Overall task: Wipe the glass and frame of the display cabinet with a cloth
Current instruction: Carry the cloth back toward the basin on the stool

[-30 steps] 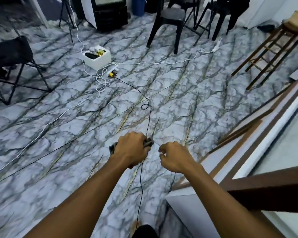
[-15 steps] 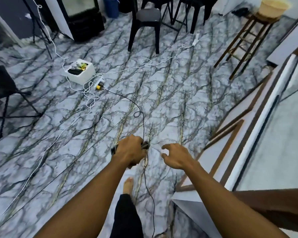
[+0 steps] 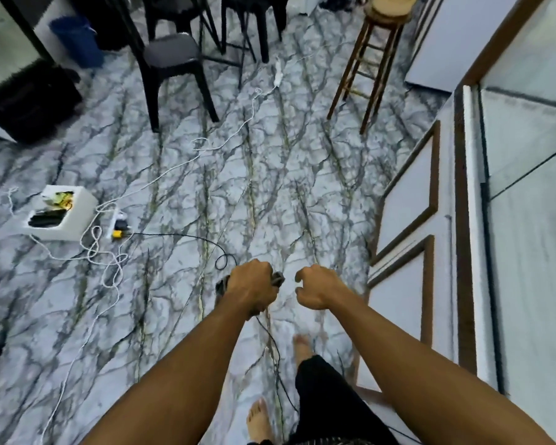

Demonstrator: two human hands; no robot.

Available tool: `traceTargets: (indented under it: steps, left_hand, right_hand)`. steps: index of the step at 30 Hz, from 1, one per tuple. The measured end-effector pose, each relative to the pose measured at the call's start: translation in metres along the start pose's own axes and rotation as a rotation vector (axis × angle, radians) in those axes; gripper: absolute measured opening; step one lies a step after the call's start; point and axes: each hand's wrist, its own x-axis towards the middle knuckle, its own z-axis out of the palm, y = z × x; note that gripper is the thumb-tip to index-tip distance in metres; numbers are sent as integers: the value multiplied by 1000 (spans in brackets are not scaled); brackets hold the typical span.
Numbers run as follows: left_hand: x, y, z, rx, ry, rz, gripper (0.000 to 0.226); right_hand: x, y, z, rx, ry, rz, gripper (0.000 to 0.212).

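Since half a sec ago the person is stepping fwd: the cabinet (image 3: 398,300) is taking up far more of the view right of the right hand (image 3: 315,289). The white box (image 3: 61,216) is sliding further off left of the left hand (image 3: 254,285), and both bare feet (image 3: 259,420) are showing below the hands.

Left hand is gripping the cloth (image 3: 278,279), fingers curling tight round it, dark grey ends sticking out either side of the fist. Right hand is curling w/ nothing visible in it, just beside the left, not touching. Cloth isn't reaching the glass (image 3: 533,268) or frame (image 3: 463,252) yet; both are sitting well right of the right hand.

Risks, as I'm judging them:
- Black cable (image 3: 174,235) is running under the hands & trailing btwn the feet, so a toe could be snagging it, tripping the person or yanking the plug at the power strip (image 3: 118,224).
- White cord (image 3: 113,274), looping left of the left hand, is posing the same hazard.
- Floor (image 3: 270,187) is looking glossy, prob. slippery barefoot.
- Knuckles bumping the pane could be cracking it.

Materials:
- Cloth is looking soft & bunched.
- Glass is looking flat, a bit hazy, w/ thin dark seams.
- Frame is showing as straight brown wood strips round pale flat panels.
- Floor is showing grey marble-style veining.
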Motion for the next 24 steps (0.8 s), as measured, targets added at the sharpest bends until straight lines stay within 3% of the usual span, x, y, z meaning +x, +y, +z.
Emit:
traceTargets:
  steps: [20,24]
  left_hand:
    - [450,67,-248,122,-54,208,27]
    - [565,75,-292,108,-36,282,30]
  right_hand:
    - [338,144,-327,104,0,129,39]
    - [418,179,-394,117,12,202,18]
